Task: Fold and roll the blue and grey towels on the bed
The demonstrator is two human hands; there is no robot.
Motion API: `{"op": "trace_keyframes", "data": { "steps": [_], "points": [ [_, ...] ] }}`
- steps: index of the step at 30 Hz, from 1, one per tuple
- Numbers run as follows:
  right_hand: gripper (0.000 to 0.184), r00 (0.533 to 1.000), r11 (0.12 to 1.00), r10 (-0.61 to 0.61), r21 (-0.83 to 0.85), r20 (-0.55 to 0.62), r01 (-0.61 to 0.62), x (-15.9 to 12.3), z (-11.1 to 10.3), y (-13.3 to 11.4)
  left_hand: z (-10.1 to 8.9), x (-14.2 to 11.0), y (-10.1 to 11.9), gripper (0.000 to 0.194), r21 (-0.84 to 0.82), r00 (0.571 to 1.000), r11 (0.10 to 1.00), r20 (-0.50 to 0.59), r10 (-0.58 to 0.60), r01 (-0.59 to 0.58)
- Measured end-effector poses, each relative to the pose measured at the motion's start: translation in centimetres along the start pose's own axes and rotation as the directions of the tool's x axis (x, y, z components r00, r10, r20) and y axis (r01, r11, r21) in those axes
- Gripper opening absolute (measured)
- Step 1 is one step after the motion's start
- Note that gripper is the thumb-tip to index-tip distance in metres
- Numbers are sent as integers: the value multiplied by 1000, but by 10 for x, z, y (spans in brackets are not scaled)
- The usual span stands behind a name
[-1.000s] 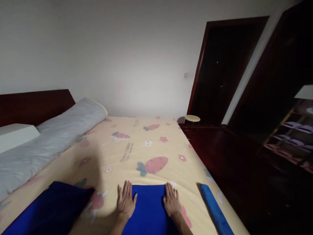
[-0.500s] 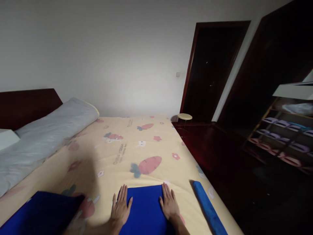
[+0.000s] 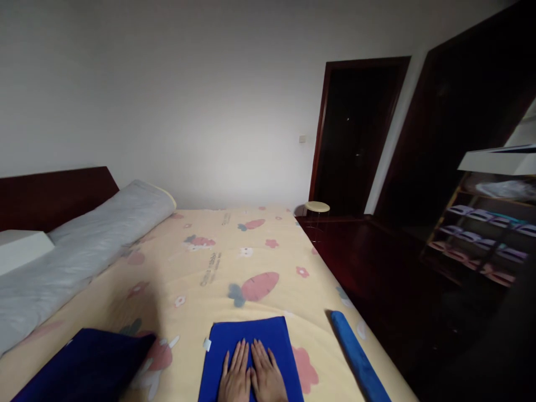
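A folded blue cloth (image 3: 268, 328) with a small white tag at its left edge lies flat on the bed (image 3: 234, 257), its near end cut off by the frame. My left hand (image 3: 235, 371) rests palm down on the cloth, fingers stretched forward. Beside it, thumbs touching or nearly so, my right hand (image 3: 266, 371) lies flat on the same cloth. Neither hand grips anything. Left of them is another dark blue cloth (image 3: 84, 363), partly in shadow. Along the bed's right edge runs a long, narrow blue roll (image 3: 355, 354), apparently of fabric.
A rolled grey quilt (image 3: 113, 229) lies across the head of the bed, with a white box (image 3: 25, 248) by it. Past the bed's far right corner stands a round stool (image 3: 317, 207). A rack of slippers (image 3: 481, 234) is at the right, near a dark door (image 3: 355, 139).
Both hands have moved inward from the side edges of the blue cloth to its middle, side by side. The view has tilted slightly upward.
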State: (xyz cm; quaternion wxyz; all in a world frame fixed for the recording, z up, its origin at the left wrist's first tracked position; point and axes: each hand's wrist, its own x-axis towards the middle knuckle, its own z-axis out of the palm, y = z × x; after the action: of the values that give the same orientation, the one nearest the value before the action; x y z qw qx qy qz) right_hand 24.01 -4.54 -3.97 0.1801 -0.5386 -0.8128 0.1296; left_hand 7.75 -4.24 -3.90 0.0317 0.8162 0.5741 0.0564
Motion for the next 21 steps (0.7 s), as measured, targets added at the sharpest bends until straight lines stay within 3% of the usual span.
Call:
{"op": "trace_keyframes", "data": {
  "steps": [2,6,9,11,13,17,19,21],
  "points": [
    [56,999,999,40,-8,-20,-41,-15,-1,13,-1,-15,-17,52,-19,999,999,6,-46,46],
    [59,978,979,192,-60,-85,-197,-45,-26,53,-20,-47,-69,53,28,988,987,-27,-155,156],
    [56,966,965,228,-105,-123,-241,-58,-34,63,-27,-64,-85,53,109,972,974,-146,-182,198],
    [56,965,967,199,-124,-171,-221,-60,-26,52,-21,-69,-74,53,141,956,971,-251,-152,191],
    [61,974,981,105,-138,-200,-134,-60,-7,30,-7,-71,-49,54,135,958,982,-270,-95,135],
    [70,979,982,-131,-156,-158,107,-62,37,-8,29,-73,8,57,38,993,997,-92,-69,72],
    [70,976,974,-179,-164,-121,158,-70,49,-11,35,-80,21,57,-5,994,994,6,-110,110],
    [75,980,972,-175,-173,-98,156,-82,48,-2,28,-93,20,57,-26,985,987,74,-154,156]
  ]
}}
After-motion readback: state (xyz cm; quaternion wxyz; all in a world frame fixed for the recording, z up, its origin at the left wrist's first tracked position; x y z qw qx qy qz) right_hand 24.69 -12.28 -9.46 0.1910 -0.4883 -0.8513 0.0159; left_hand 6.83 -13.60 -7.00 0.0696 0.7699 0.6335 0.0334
